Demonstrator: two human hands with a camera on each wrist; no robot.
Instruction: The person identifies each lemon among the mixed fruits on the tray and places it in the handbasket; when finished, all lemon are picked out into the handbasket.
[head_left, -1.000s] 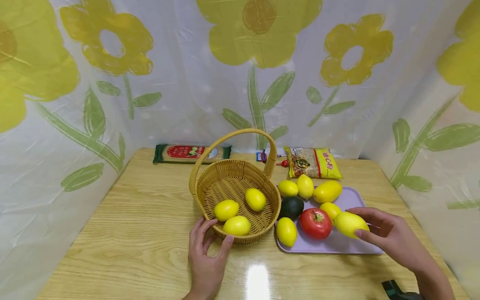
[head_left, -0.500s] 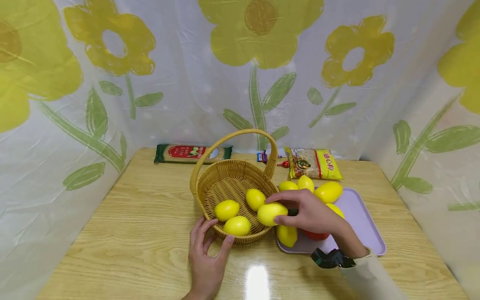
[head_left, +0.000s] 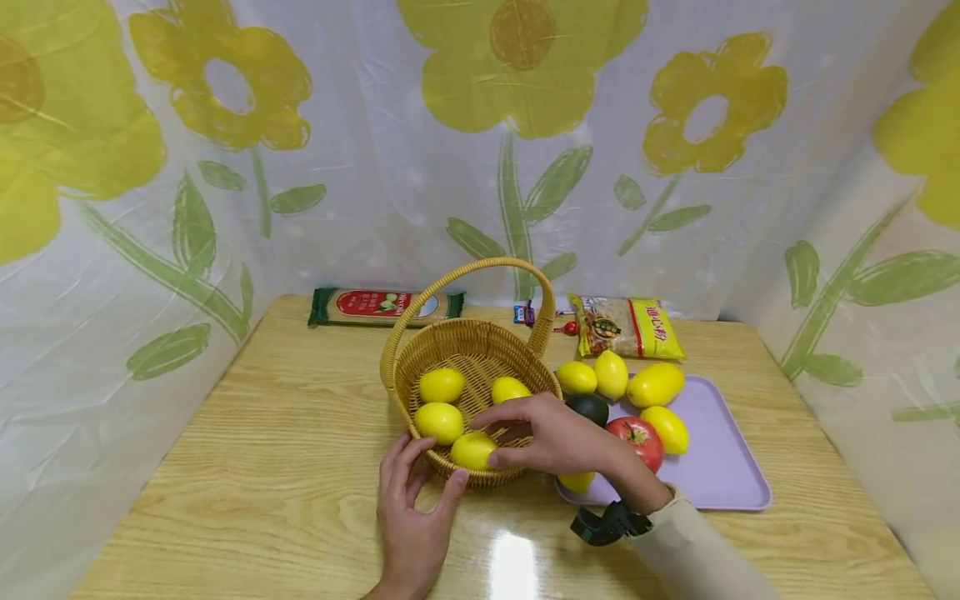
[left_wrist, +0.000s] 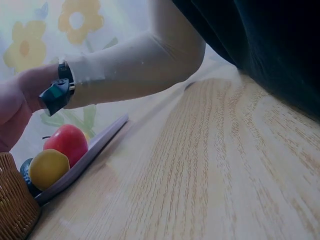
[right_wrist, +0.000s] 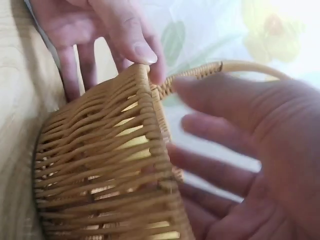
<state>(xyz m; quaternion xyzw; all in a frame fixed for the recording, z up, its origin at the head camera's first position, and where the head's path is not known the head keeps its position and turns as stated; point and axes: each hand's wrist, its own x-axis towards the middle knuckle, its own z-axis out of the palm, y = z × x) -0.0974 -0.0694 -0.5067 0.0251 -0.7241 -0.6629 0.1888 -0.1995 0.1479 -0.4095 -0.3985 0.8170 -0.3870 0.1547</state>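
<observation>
Left hand lies open, fingers against the near wall of the woven wicker basket, which holds four smooth oval lemons. Right hand hovers over them, fingers loose, empty. Right: flat lilac tray.

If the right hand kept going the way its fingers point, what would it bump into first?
Probably the front lemon in the basket: the right hand points left just over it, though depth is unclear.
</observation>
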